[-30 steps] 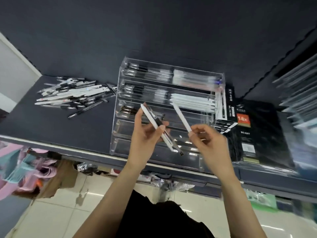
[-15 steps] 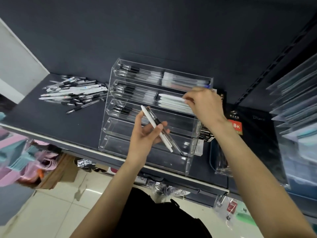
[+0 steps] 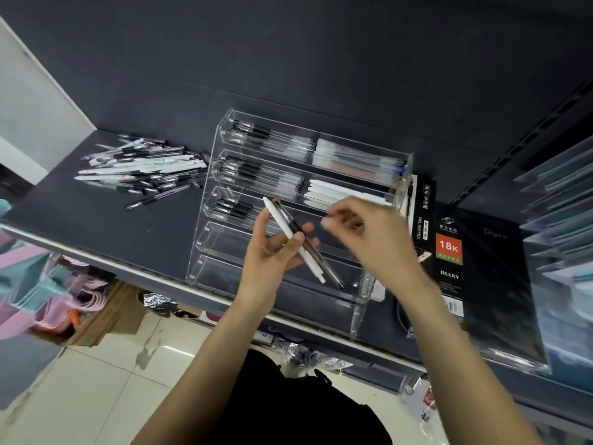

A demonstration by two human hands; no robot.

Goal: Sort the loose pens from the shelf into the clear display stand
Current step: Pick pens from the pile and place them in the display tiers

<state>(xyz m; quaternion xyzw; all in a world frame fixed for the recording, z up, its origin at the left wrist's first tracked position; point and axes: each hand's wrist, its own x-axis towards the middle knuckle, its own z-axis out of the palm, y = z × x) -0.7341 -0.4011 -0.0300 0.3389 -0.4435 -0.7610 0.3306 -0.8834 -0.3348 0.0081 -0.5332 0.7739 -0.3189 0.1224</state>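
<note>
Left hand: the left hand (image 3: 272,252) gripped two pens, a white pen (image 3: 293,239) and a clear dark-inked pen (image 3: 308,244), fingers (image 3: 296,238) curled round both, in front of the stand's middle tiers.
Right hand: the right hand (image 3: 369,232) hovered just right of the two pens; it was motion-blurred, the fingers loosely bent, and I could not tell whether it held anything.
Display stand: the clear display stand (image 3: 356,311) stood on the shelf (image 3: 96,232), with stepped tiers; the upper three held black-capped pens on the left, white ones on the right in the top two; the lower two tiers looked empty.
Loose pens: the pile of loose pens (image 3: 141,167) lay on the shelf left of the stand, well apart from the hands.
Step in hand: judged as taking one pen from the left hand to file it.
Doing it well: pinch one pen near its free end, draw it clear of its neighbour, lay it flat along a tier matching its kind.
Around: a black diary box (image 3: 449,252) marked 18K stood just right of the stand; clear folders (image 3: 561,194) were stacked farther right.
In the way: the tiers' front lips could catch a tilted pen; the left hand partly hid the middle tiers.
</note>
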